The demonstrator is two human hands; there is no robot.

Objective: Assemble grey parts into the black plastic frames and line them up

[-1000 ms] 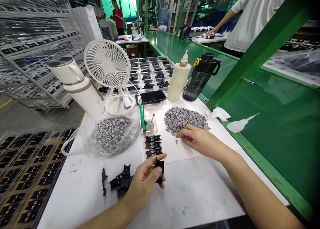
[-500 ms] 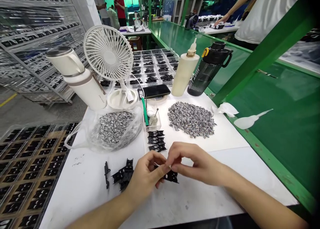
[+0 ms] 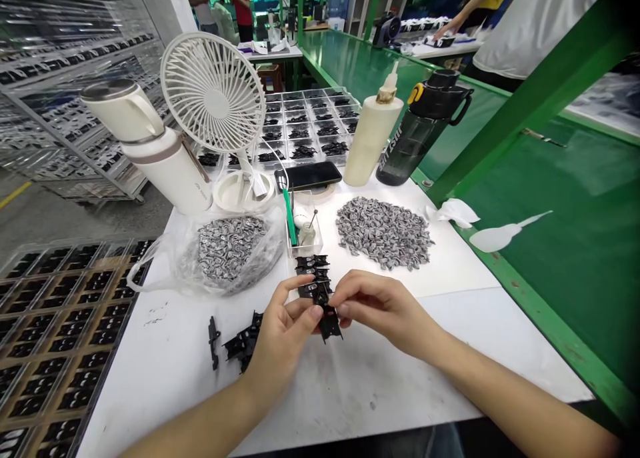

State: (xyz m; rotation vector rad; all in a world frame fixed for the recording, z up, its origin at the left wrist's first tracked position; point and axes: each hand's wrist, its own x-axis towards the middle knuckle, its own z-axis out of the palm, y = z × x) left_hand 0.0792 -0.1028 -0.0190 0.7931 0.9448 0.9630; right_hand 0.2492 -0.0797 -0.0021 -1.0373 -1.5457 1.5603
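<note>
Over the white table (image 3: pixel 390 378), my left hand (image 3: pixel 283 335) and my right hand (image 3: pixel 383 308) meet, both pinching a small black plastic part (image 3: pixel 329 321) between their fingertips. Just behind the hands lies a short row of similar black parts (image 3: pixel 311 271) with metal inserts. A small pile of loose black parts (image 3: pixel 243 345) sits left of my left hand. Farther back, a heap of small silver metal pieces (image 3: pixel 383 231) lies on white paper.
A plastic bag of silver pieces (image 3: pixel 227 248), a white fan (image 3: pixel 215 101), a white jug (image 3: pixel 150 145), a phone (image 3: pixel 307 176), a cream squeeze bottle (image 3: pixel 370 135) and a dark water bottle (image 3: pixel 423 128) stand behind. Trays of black parts (image 3: pixel 55 325) lie left. People stand at the far benches.
My right hand left the silver heap and came to the left hand; both now hold the black part, which has risen slightly toward the row of parts.
</note>
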